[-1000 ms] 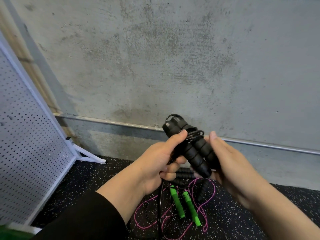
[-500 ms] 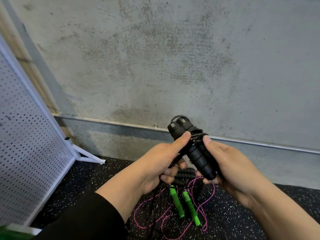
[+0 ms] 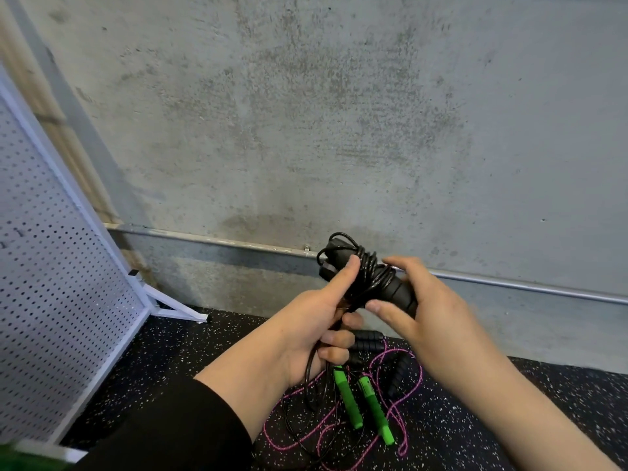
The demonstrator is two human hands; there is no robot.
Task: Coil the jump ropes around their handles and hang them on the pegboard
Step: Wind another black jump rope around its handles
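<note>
Bare grey concrete wall [image 3: 339, 113] fills the background, meeting a black speckled rubber floor [image 3: 176, 362] below. Held up in front of that wall is a pair of black jump-rope handles [image 3: 380, 283], side by side, their long axis slanting from upper left, where the capped ends point toward the wall, down to the lower right. Black cord [image 3: 368, 271] is wrapped in several turns around the upper part of the pair.

The left hand [image 3: 306, 331] grips the bundle from below and left, thumb laid along the handles near the wraps, its other fingers curled round a loose run of cord that hangs to the floor. The right hand [image 3: 424, 321] cups the lower end of the handles from the right, thumb and fingers curled against them. A black sleeve [image 3: 176, 426] covers the left forearm.

On the floor just beneath the hands lie two green handles [image 3: 360, 402], roughly parallel and pointing near-right, amid loops of pink rope [image 3: 401, 413]. More black ribbed handles [image 3: 367, 339] lie just beyond them, partly hidden by the left hand.

Far left stands a white pegboard [image 3: 51, 283] on a white frame, its foot [image 3: 176, 312] resting on the floor by the wall. A metal rail [image 3: 509, 283] runs along the wall's base.
</note>
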